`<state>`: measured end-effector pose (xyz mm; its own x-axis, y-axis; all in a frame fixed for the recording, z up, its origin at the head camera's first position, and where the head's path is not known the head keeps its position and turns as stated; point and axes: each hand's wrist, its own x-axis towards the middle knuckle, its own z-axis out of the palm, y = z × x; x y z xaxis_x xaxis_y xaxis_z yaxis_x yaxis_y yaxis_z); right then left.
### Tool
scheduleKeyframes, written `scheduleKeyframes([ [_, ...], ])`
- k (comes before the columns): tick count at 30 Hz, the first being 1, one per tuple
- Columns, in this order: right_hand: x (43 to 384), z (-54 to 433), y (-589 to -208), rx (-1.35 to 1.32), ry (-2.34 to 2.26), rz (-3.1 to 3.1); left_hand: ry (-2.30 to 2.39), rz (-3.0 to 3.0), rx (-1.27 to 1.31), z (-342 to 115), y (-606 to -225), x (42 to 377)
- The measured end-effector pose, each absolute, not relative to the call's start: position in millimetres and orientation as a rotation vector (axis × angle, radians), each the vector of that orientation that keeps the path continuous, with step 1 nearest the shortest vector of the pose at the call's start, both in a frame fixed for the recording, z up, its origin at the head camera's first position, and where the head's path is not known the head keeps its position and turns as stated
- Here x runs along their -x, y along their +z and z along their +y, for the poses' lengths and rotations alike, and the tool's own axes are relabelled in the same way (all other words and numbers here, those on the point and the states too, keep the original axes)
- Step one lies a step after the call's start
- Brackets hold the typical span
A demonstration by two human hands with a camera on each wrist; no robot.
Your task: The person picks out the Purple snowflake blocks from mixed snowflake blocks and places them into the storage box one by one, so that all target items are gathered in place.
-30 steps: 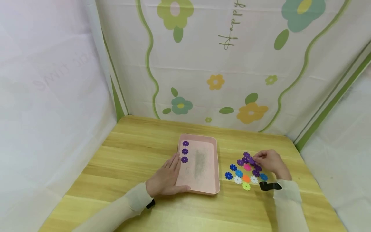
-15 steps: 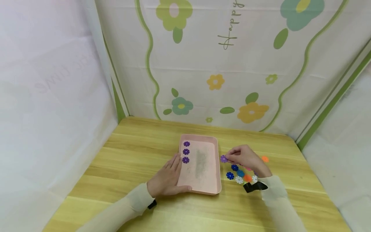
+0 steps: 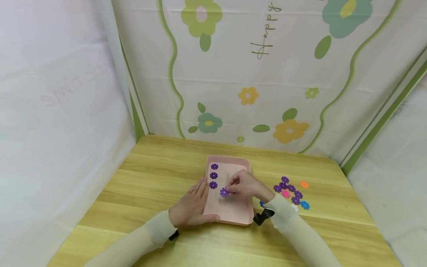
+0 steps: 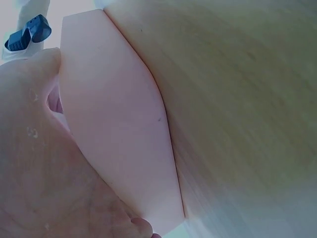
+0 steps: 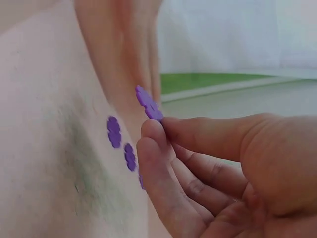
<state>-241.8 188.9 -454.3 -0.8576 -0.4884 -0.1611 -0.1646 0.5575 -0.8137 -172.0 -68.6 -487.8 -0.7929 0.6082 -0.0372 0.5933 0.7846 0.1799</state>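
Note:
A pink tray (image 3: 233, 218) lies on the wooden table, with three purple snowflake discs (image 3: 213, 175) in a column along its left side. My left hand (image 3: 189, 204) rests against the tray's left wall, fingers straight and thumb over the near rim; the left wrist view shows its palm beside the tray's outer wall (image 4: 116, 109). Over the tray, my right hand (image 3: 245, 184) pinches another purple snowflake disc (image 3: 224, 192) between thumb and fingertips, just below and right of the column. In the right wrist view this held disc (image 5: 148, 104) is tilted and above the tray floor.
Right of the tray lies a loose group of snowflake discs: several purple ones (image 3: 291, 188), a pink one (image 3: 285, 194), an orange one (image 3: 304, 184) and a blue one (image 3: 305, 205). My right forearm hides part of the group. A flower-print curtain (image 3: 227, 74) stands behind the table.
My right hand has picked a purple snowflake disc from the group and carried it left over the tray. An orange disc now lies farther right. The left hand has stayed at the tray.

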Motion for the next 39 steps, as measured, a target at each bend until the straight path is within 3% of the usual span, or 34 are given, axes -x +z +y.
scheduleKeyframes([
  [20, 256.9, 137.6, -462.3, 0.504, -0.984, 2.45, 0.259, 2.886, -1.009, -69.0, -494.6, 174.9],
  [33, 261.8, 143.5, -462.9, 0.509, -0.947, 2.419, 0.238, 2.874, -0.959, -68.3, -493.6, 175.2],
  [39, 261.4, 170.9, -445.8, 0.674, -0.888, 2.488, 0.227, 2.877, -0.948, -68.3, -492.3, 174.0],
])
